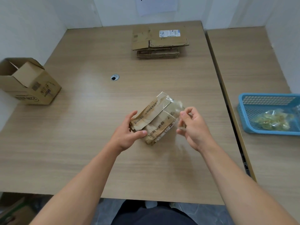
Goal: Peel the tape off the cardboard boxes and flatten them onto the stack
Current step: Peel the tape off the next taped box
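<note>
A wide wood-grain table filled most of the view, with a second table butted against its right edge. At the far left edge of the main table stood an open cardboard box, tilted, its flaps up. Near the far edge, right of centre, lay the stack of flattened cardboard, the top sheet carrying a white shipping label. A blue plastic basket sat on the right-hand table, holding crumpled wads of peeled tape. The small worn box, stained and printed, was held just above the middle of the main table, between the two hands and well apart from the stack. The left hand gripped its near left end, thumb across the near face and fingers curled over the far side. The right hand, fingers curled, pinched a strip of clear tape that ran from the box's right end; the strip was blurred, so its exact edges could not be told. A round cable grommet sat in the tabletop beyond the hands.
</note>
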